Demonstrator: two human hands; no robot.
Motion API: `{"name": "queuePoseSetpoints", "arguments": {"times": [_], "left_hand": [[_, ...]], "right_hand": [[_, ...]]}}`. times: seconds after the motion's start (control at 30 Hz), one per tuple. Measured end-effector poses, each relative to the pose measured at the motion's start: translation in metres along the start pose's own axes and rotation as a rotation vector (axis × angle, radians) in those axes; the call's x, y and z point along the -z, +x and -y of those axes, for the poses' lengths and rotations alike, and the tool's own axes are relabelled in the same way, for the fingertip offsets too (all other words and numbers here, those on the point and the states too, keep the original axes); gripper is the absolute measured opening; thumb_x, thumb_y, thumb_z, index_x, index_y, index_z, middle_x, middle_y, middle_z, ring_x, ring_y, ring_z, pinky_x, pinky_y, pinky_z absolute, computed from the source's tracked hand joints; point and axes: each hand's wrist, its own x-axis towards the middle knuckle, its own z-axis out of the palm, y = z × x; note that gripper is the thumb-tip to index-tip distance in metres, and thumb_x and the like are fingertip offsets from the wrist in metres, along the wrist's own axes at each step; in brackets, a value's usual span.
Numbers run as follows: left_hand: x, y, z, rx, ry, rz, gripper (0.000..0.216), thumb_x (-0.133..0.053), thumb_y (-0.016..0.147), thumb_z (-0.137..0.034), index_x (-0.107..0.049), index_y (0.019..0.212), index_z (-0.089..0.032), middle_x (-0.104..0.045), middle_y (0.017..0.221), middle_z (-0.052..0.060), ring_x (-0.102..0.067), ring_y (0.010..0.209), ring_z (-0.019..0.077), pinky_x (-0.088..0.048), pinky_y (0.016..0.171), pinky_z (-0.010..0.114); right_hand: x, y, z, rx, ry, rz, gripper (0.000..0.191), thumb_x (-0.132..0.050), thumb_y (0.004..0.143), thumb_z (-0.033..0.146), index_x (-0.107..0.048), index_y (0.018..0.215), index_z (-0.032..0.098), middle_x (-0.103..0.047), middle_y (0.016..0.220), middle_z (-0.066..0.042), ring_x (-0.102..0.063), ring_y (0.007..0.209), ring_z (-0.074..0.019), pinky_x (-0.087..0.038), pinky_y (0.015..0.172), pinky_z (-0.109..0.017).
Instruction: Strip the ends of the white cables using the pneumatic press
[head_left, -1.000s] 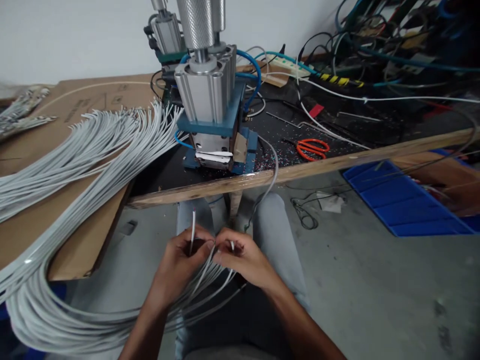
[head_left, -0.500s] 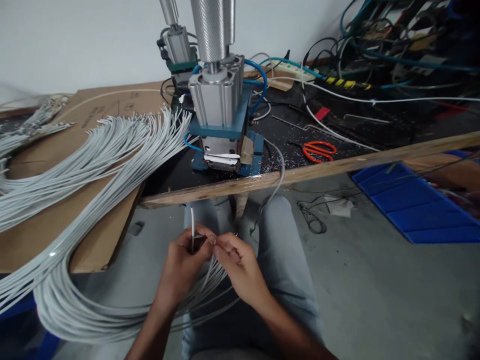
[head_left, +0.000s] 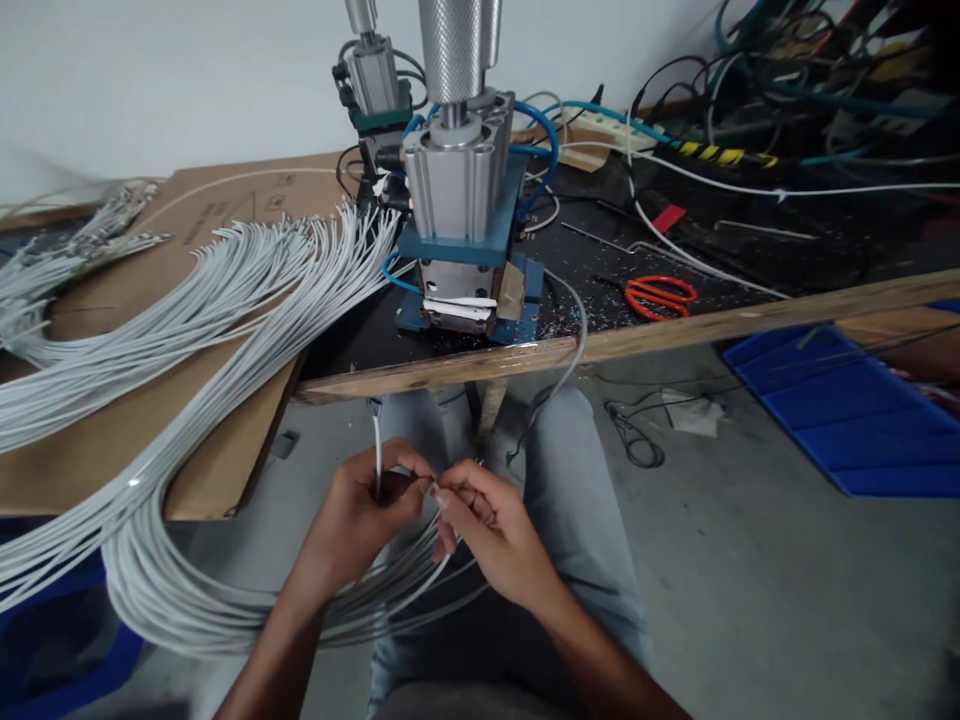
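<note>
My left hand [head_left: 360, 510] is closed around the ends of several grey cables [head_left: 225, 610], with one cable end [head_left: 377, 440] sticking up from the fist. My right hand [head_left: 484, 520] pinches one thin cable end right beside the left thumb, fingertips touching. Both hands hover over my lap below the bench edge. The cable bundle loops down to the left and back up onto a cardboard sheet [head_left: 225, 460]. A pneumatic press [head_left: 457, 230] with a blue base stands on the bench just above my hands.
Orange scissors [head_left: 660, 295] lie on the black bench top to the right of the press. A wooden strip [head_left: 675, 335] edges the bench. Blue crates [head_left: 840, 410] sit on the floor at right. Tangled cables and a power strip [head_left: 600, 135] fill the back.
The view has shifted so the press and bench sit further right and higher. My hands stay together, still working the cable ends; the upright cable end remains in the left fist.
</note>
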Motion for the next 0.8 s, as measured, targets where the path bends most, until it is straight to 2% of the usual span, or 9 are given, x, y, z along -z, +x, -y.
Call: {"name": "queuePoseSetpoints", "arguments": {"times": [0.17,0.27,0.4,0.5,0.57,0.67,0.73,0.8], "left_hand": [[-0.002,-0.001,-0.001,0.008,-0.095,-0.013,0.016,-0.066,0.081,-0.025,-0.065,0.075,-0.011,-0.053,0.069,0.000,-0.039,0.049,0.0038,-0.028,0.045,0.016],[-0.003,-0.002,0.002,-0.007,-0.086,-0.020,0.014,-0.066,0.081,-0.024,-0.064,0.075,-0.011,-0.054,0.072,0.001,-0.041,0.054,0.0052,-0.032,0.048,0.017],[0.001,-0.001,0.004,-0.037,0.061,0.045,0.008,-0.062,0.078,-0.019,-0.063,0.074,-0.013,-0.055,0.072,0.001,-0.042,0.057,0.0068,-0.034,0.052,0.018],[0.006,0.001,-0.002,-0.091,0.231,0.083,0.004,-0.060,0.071,-0.010,-0.061,0.069,-0.013,-0.051,0.063,-0.002,-0.039,0.054,0.0054,-0.031,0.050,0.016],[0.006,0.001,-0.005,-0.138,0.299,0.078,0.006,-0.060,0.068,-0.007,-0.061,0.068,-0.013,-0.049,0.058,-0.004,-0.038,0.052,0.0042,-0.030,0.049,0.014],[-0.003,-0.001,-0.003,-0.108,0.213,0.010,0.003,-0.062,0.073,-0.012,-0.063,0.071,-0.012,-0.050,0.060,-0.003,-0.039,0.052,0.0042,-0.030,0.049,0.014],[-0.014,-0.005,0.004,0.016,0.003,-0.059,0.011,-0.062,0.079,-0.023,-0.062,0.075,-0.012,-0.049,0.060,-0.002,-0.035,0.049,0.0045,-0.027,0.045,0.015],[-0.023,-0.009,0.011,0.155,-0.209,-0.134,0.021,-0.063,0.081,-0.033,-0.059,0.077,-0.013,-0.044,0.056,-0.004,-0.028,0.043,0.0043,-0.021,0.040,0.017]], "right_hand": [[-0.002,-0.001,0.003,-0.005,0.029,0.017,0.065,-0.045,0.088,0.070,-0.038,0.099,0.006,-0.041,0.065,0.004,-0.046,0.055,0.0067,-0.054,0.062,-0.009],[0.001,-0.002,0.004,-0.003,-0.021,0.047,0.063,-0.042,0.090,0.069,-0.040,0.098,0.006,-0.041,0.064,0.004,-0.045,0.054,0.0069,-0.050,0.059,-0.006],[0.013,-0.004,0.008,0.041,-0.268,0.079,0.055,-0.039,0.096,0.057,-0.048,0.092,0.003,-0.046,0.068,0.000,-0.046,0.058,0.0094,-0.039,0.055,0.002],[0.021,-0.004,0.013,0.168,-0.506,0.028,0.043,-0.042,0.096,0.040,-0.056,0.083,0.001,-0.052,0.077,-0.002,-0.042,0.068,0.0130,-0.031,0.061,0.007],[0.021,-0.004,0.013,0.218,-0.556,0.000,0.039,-0.044,0.094,0.035,-0.057,0.080,0.001,-0.053,0.078,-0.003,-0.040,0.070,0.0133,-0.029,0.064,0.007],[0.012,-0.002,0.005,0.105,-0.327,0.004,0.049,-0.043,0.094,0.051,-0.052,0.088,0.003,-0.046,0.070,-0.001,-0.044,0.062,0.0100,-0.038,0.059,0.002],[0.002,-0.001,-0.003,0.019,-0.062,-0.019,0.061,-0.042,0.090,0.067,-0.044,0.094,0.005,-0.038,0.065,0.002,-0.042,0.053,0.0060,-0.047,0.054,-0.008],[-0.006,-0.001,-0.008,-0.004,0.102,-0.063,0.069,-0.043,0.085,0.075,-0.038,0.096,0.008,-0.031,0.063,0.005,-0.037,0.049,0.0050,-0.050,0.053,-0.016]]}}
